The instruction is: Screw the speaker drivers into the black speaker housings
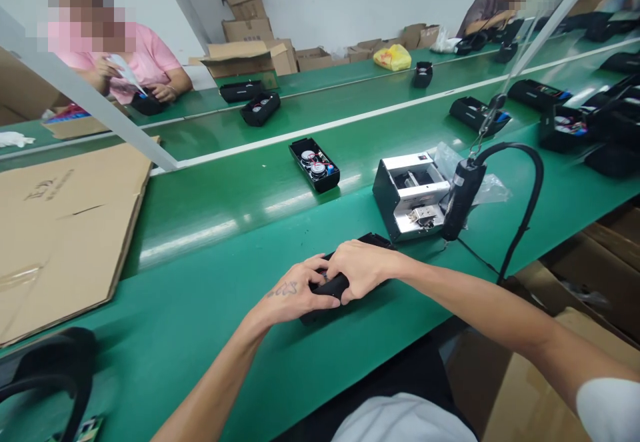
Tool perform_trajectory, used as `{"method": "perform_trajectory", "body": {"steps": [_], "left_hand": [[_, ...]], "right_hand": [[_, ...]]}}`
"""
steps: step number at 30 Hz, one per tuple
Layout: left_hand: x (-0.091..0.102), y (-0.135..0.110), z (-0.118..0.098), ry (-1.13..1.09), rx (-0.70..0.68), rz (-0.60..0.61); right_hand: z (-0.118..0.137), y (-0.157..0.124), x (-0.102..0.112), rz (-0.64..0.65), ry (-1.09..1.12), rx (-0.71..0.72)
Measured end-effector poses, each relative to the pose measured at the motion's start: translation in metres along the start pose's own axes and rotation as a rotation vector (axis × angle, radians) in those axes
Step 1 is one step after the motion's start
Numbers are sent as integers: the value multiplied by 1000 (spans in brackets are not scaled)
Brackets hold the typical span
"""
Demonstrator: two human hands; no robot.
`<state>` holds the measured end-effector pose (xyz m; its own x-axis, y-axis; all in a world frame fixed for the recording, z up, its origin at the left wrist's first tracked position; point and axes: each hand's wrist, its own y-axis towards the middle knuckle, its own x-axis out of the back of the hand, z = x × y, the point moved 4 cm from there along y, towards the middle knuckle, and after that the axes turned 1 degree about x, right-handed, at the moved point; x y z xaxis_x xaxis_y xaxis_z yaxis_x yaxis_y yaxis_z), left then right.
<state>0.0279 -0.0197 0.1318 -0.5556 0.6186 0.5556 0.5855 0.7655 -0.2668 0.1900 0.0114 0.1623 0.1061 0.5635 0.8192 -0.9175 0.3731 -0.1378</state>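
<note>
Foreground: the left hand (pixel 295 293) and right hand (pixel 363 270) are together, clamped on a black plastic housing (pixel 331 287) that lies on a green conveyor belt (pixel 200 342). Beside it, a flattened cardboard sheet (pixel 65 242) lies left; a silver benchtop machine (pixel 410 195) and a hanging black electric screwdriver (pixel 463 192) stand right. Beyond: an open black case (pixel 314 165) holding two round speakers. Background: a co-worker in a pink shirt (pixel 120 62) and stacked cardboard boxes (pixel 245 29).

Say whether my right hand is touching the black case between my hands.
Touching. The head view shows the right hand lying over the black plastic case, its fingers curled down onto it.
</note>
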Motion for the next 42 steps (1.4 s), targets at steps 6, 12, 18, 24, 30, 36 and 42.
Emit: {"method": "perform_trajectory", "body": {"steps": [6,12,18,24,30,36,42], "left_hand": [[-8,-6,-2,111,-16,-28],[-23,-18,-12,240,-34,-85],[-44,-29,-17,448,-113,-159],[-75,-40,-11,677,-285,-341],[-80,-42,-7,747,-377,-451],[-79,-42,-7,723,-435,-532],[-79,-40,-7,708,-472,-602]], "right_hand": [[12,-7,-2,0,-74,-21],[22,-22,-20,-44,-233,-45],[35,-43,-35,-132,-261,2],[15,-137,3,-1242,-13,-144],[-61,-210,20,-1626,-100,-686],[-94,-205,19,-1511,289,-693],[-84,-195,17,-1551,465,-505]]}}
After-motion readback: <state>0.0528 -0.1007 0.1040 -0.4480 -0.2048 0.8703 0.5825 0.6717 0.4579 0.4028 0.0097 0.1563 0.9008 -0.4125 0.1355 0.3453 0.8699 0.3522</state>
